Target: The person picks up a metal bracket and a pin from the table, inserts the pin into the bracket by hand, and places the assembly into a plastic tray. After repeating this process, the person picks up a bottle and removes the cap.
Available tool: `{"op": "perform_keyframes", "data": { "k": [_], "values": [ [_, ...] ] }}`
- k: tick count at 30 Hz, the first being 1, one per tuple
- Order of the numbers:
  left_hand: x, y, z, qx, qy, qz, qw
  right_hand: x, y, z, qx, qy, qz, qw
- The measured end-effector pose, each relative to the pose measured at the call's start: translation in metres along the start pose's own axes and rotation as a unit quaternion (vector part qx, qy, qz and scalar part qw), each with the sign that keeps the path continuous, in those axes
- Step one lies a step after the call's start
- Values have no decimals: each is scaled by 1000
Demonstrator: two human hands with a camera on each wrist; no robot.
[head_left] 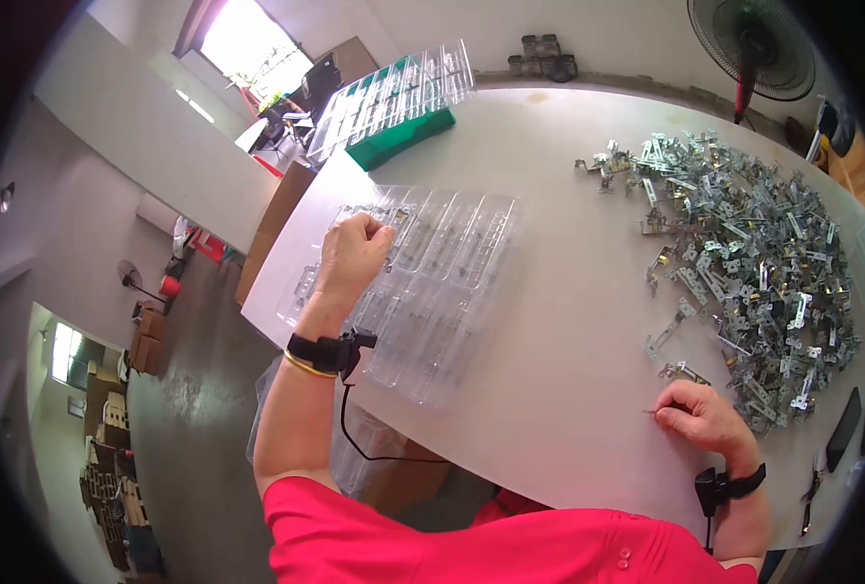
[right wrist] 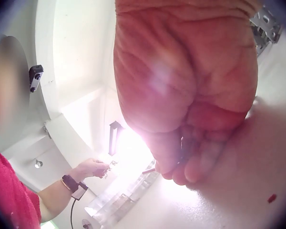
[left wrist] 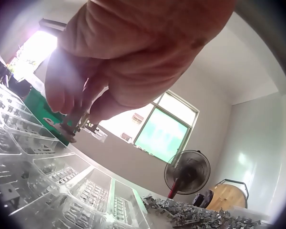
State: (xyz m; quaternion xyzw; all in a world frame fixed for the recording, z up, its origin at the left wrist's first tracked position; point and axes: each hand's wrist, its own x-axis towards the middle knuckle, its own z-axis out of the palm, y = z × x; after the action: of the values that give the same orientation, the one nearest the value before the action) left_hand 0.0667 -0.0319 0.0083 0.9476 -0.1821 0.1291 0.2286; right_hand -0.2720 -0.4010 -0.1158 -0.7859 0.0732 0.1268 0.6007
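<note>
My left hand (head_left: 349, 255) is over the clear plastic trays (head_left: 430, 336), which have rows of long compartments with metal parts in several of them. In the left wrist view its thumb and fingers pinch a small metal bracket (left wrist: 66, 130) above the compartments. Down by the table's near side, my right hand (head_left: 702, 419) is curled, its thumb and fingers pinching a small thin piece (head_left: 650, 411) whose kind I cannot tell. Right beside that hand spreads a large heap of loose metal brackets (head_left: 744, 282).
At the far left of the table a green bin (head_left: 403, 139) stands with more clear trays (head_left: 423, 80) stacked at it. A dark handled tool (head_left: 812, 492) and a black strip (head_left: 843, 428) lie at the right edge. A fan (head_left: 750, 44) stands behind the table.
</note>
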Motion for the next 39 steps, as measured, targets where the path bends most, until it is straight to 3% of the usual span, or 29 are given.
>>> {"op": "perform_keyframes", "data": {
  "k": [16, 18, 26, 30, 32, 34, 36, 38, 39],
  "values": [
    [30, -15, 69, 63, -84, -14, 994, -4, -5, 2, -33, 23, -15, 999],
    [31, -14, 72, 77, -90, -13, 993, -3, -1, 1, -38, 25, -52, 998],
    [19, 21, 56, 123, -69, 13, 990, -3, 3, 1, -17, 21, -55, 998],
    [-20, 95, 49, 13, -44, 128, 991, -2, 8, 2, 2, 16, -62, 998],
    [-50, 142, 52, -59, -74, 211, 973, -3, 9, 3, 7, 3, -58, 998],
    [-86, 189, 60, -96, -89, 318, 939, -3, 8, 5, 66, 17, -10, 998],
    [-112, 227, 81, -13, -101, 497, 862, -5, 4, 6, 70, 22, 4, 997],
    [-145, 262, 96, -171, -111, 477, 855, 6, 8, 21, 74, 30, 18, 997],
    [-157, 278, 98, -212, -126, 490, 836, 30, 18, 49, -250, 323, 181, 895]
  ]
}}
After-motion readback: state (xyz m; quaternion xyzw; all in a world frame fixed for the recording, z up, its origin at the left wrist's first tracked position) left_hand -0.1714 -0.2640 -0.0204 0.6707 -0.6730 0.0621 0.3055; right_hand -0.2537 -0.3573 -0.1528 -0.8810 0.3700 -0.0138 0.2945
